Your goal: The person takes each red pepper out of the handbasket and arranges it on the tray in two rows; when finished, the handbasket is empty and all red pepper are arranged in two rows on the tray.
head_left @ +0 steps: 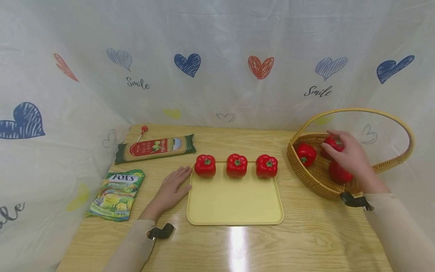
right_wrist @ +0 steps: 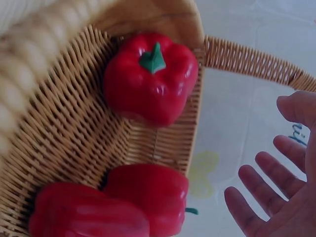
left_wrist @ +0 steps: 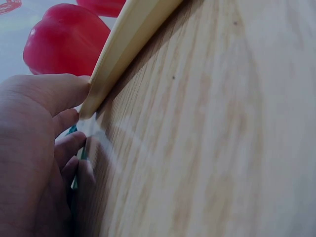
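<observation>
My left hand (head_left: 172, 189) lies on the table at the left edge of the yellow tray (head_left: 234, 200), fingers extended, its thumb at the tray's rim in the left wrist view. Along the tray's far edge stand a left red bell pepper (head_left: 205, 166), a middle one (head_left: 236, 165) and a right one (head_left: 266, 166). My right hand (head_left: 351, 155) is over the wicker basket (head_left: 314, 179), near a red bell pepper (head_left: 332, 145). In the right wrist view its fingers (right_wrist: 266, 187) are spread, apart from the peppers. Two more bell peppers (head_left: 306, 154) (head_left: 339, 173) lie in the basket.
On the left lie a green FOX'S candy bag (head_left: 117, 194), a long Olivoila pasta packet (head_left: 156, 149) and a red lollipop (head_left: 144, 129). The basket's tall handle (head_left: 357, 110) arches over its right side. A white curtain (head_left: 217, 90) hangs behind the table.
</observation>
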Available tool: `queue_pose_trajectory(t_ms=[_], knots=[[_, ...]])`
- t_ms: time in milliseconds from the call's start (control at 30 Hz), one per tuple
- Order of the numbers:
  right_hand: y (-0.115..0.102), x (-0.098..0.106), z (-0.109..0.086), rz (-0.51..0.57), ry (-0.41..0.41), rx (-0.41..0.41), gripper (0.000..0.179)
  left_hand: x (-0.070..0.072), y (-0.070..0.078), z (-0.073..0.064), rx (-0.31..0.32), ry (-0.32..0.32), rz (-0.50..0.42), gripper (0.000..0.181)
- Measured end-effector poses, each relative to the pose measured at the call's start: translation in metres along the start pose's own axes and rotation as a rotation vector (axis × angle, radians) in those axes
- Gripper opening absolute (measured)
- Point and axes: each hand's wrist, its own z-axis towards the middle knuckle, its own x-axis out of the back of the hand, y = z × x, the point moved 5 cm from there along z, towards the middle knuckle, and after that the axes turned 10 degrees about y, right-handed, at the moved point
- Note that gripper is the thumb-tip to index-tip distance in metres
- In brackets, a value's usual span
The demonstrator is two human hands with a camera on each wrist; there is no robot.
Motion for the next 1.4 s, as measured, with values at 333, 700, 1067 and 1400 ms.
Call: queue_pose_trajectory(t_ms=[333, 700, 1067, 1400], knots=[[0.015, 0.003, 0.014, -0.013, -0.015, -0.048, 0.059, -0.001, -0.002, -0.001, -0.007, 0.003, 0.001, 0.063], [0.043, 0.001, 0.024, -0.042, -0.053, -0.13, 0.068, 0.0, 0.0, 0.0, -0.01, 0.007, 0.0, 0.063], [0.064, -0.003, 0.024, -0.038, -0.1, -0.169, 0.073, 0.001, 0.0, -0.001, -0.012, 0.007, -0.005, 0.063], [0.075, -0.01, 0.021, -0.059, -0.166, -0.203, 0.073, 0.0, 0.0, -0.001, -0.01, 0.005, -0.001, 0.062]])
